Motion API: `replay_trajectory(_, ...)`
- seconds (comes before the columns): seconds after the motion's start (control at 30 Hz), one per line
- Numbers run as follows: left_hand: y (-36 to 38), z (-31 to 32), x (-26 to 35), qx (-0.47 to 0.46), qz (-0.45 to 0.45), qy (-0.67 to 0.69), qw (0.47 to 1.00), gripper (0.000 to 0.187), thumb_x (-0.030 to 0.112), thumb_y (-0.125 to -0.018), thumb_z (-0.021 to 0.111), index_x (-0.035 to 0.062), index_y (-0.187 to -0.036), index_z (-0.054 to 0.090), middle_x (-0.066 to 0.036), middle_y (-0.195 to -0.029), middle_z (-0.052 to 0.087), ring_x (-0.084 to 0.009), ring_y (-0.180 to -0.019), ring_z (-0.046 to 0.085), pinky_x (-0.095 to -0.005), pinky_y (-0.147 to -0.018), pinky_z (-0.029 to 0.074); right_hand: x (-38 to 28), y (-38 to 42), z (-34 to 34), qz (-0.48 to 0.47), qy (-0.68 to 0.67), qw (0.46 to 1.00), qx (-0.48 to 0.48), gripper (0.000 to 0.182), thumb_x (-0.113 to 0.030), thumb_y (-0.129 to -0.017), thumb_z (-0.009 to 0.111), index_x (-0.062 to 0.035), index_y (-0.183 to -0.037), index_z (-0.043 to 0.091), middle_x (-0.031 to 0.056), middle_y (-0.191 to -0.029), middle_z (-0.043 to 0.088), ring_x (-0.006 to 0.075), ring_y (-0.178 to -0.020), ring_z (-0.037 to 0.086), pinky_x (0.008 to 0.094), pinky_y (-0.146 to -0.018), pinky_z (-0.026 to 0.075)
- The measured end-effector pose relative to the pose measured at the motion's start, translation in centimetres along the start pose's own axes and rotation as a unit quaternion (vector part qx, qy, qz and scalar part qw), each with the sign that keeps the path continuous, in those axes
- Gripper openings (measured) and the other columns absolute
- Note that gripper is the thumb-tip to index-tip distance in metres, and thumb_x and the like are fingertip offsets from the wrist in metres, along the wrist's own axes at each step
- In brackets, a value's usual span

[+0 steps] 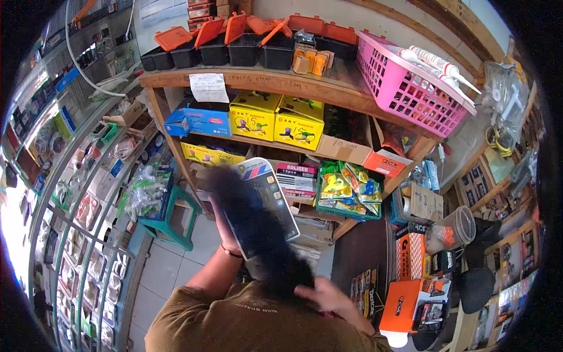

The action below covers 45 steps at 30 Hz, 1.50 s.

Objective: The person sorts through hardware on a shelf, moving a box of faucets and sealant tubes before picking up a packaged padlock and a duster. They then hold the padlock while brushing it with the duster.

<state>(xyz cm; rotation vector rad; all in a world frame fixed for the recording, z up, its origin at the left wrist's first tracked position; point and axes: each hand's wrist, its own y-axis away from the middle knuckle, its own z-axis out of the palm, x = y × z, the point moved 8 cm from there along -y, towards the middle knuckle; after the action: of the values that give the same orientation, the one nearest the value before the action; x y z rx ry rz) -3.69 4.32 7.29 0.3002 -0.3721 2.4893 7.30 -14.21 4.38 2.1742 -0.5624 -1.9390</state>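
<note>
My left hand grips the left side of a flat retail package with a white border and a dark front, tilted up before me. Across it lies a black fluffy duster, which hides much of the package's left part and is smeared by motion at its upper end. At the lower right, my right hand is closed near the duster's lower end. The handle itself is mostly hidden by the fingers and the dark fluff.
A wooden shelf ahead carries black bins with orange lids and a pink basket of white tubes. Yellow boxes fill the level below. Glass display shelves line the left, beside a green stool. Orange boxes stand right.
</note>
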Motion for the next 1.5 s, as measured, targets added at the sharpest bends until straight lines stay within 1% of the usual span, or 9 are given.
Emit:
replay_trajectory(0.23,-0.3,-0.5,-0.7,0.02,0.026,0.051,0.998,0.085,0.07,-0.081,0.031,0.0051,-0.136,0.028,-0.019,-0.129,0.043,-0.0367,-0.111,0.048,-0.0487,-0.093,0.041,2.0,-0.2,-0.3,0.031,-0.048,0.998,0.009,0.038,-0.034,-0.088,0.057,0.0019,-0.076,0.057,0.0038,-0.046,0.048,0.0147,-0.037,0.047,0.0308,-0.039,0.04)
replay_trajectory(0.3,-0.4,0.4,-1.4,0.009,-0.004,0.031,0.999,0.085,0.071,-0.081,0.029,0.006,-0.136,0.028,-0.017,-0.131,0.042,-0.0356,-0.114,0.047,-0.0493,-0.095,0.039,-2.6,1.4,1.5,-0.411,0.138,0.9,0.042,0.039,-0.036,-0.088,0.056,-0.0015,-0.071,0.055,-0.0001,-0.045,0.045,0.0092,-0.037,0.044,0.0247,-0.035,0.035)
replay_trajectory(0.33,-0.4,0.7,-1.7,0.004,-0.02,0.021,1.0,0.086,0.071,-0.081,0.027,0.0064,-0.137,0.028,-0.016,-0.131,0.042,-0.035,-0.115,0.046,-0.0495,-0.096,0.038,1.6,0.5,0.5,0.018,0.145,0.986,-0.083,0.041,-0.038,-0.088,0.055,-0.0002,-0.072,0.056,0.0013,-0.05,0.049,0.0081,-0.041,0.046,0.0243,-0.04,0.04)
replay_trajectory(0.47,-0.3,2.5,-2.5,-0.067,-0.055,-0.003,0.996,0.088,0.073,-0.079,0.027,0.009,-0.139,0.023,-0.018,-0.136,0.036,-0.0371,-0.12,0.04,-0.0523,-0.101,0.031,4.1,0.5,-0.8,0.095,-0.005,0.995,-0.017,0.037,-0.036,-0.089,0.056,0.0008,-0.083,0.059,0.0022,-0.064,0.055,0.0078,-0.051,0.048,0.0261,-0.049,0.041)
replay_trajectory(0.6,-0.1,0.0,-3.2,0.04,-0.072,-0.076,0.994,0.086,0.073,-0.08,0.027,0.0084,-0.137,0.027,-0.015,-0.133,0.04,-0.032,-0.118,0.043,-0.0486,-0.1,0.033,0.1,0.4,0.7,-0.152,0.005,0.988,-0.041,0.034,-0.033,-0.089,0.056,0.0004,-0.093,0.059,0.002,-0.066,0.056,0.0061,-0.057,0.049,0.024,-0.05,0.04)
replay_trajectory(0.67,-0.2,0.3,-1.9,-0.171,-0.057,0.116,0.977,0.084,0.072,-0.081,0.027,0.0089,-0.136,0.03,-0.013,-0.131,0.044,-0.028,-0.116,0.047,-0.046,-0.097,0.038,1.1,0.8,0.0,-0.066,-0.06,0.996,-0.01,0.035,-0.033,-0.088,0.057,0.0016,-0.094,0.058,0.0017,-0.064,0.055,0.0077,-0.054,0.048,0.0251,-0.049,0.039)
replay_trajectory(1.17,0.6,-4.2,-5.4,0.136,-0.182,0.122,0.966,0.08,0.069,-0.082,0.03,0.0073,-0.132,0.033,-0.018,-0.124,0.046,-0.0299,-0.106,0.052,-0.0464,-0.088,0.045,4.6,1.9,2.5,0.038,0.117,0.987,-0.106,0.04,-0.034,-0.09,0.055,-0.005,-0.062,0.052,-0.0004,-0.047,0.045,0.0069,-0.042,0.042,0.0247,-0.04,0.032)
replay_trajectory(1.23,-0.4,-0.2,-3.3,-0.19,-0.16,0.124,0.961,0.076,0.067,-0.084,0.029,0.0095,-0.133,0.037,-0.016,-0.124,0.049,-0.0286,-0.112,0.049,-0.0462,-0.094,0.039,3.8,1.6,0.7,0.066,-0.157,0.984,0.046,0.035,-0.034,-0.089,0.055,-0.0035,-0.072,0.054,-0.0015,-0.049,0.045,0.0079,-0.042,0.039,0.0262,-0.04,0.033)
replay_trajectory(1.5,-2.8,-2.5,-3.8,-0.131,-0.217,0.263,0.931,0.08,0.069,-0.079,0.04,0.0093,-0.131,0.038,-0.014,-0.126,0.048,-0.0311,-0.11,0.05,-0.0488,-0.097,0.036,1.7,1.3,2.4,0.083,-0.207,0.968,0.115,0.034,-0.032,-0.09,0.055,-0.0033,-0.072,0.056,-0.0021,-0.052,0.048,0.0075,-0.046,0.043,0.0246,-0.043,0.034)
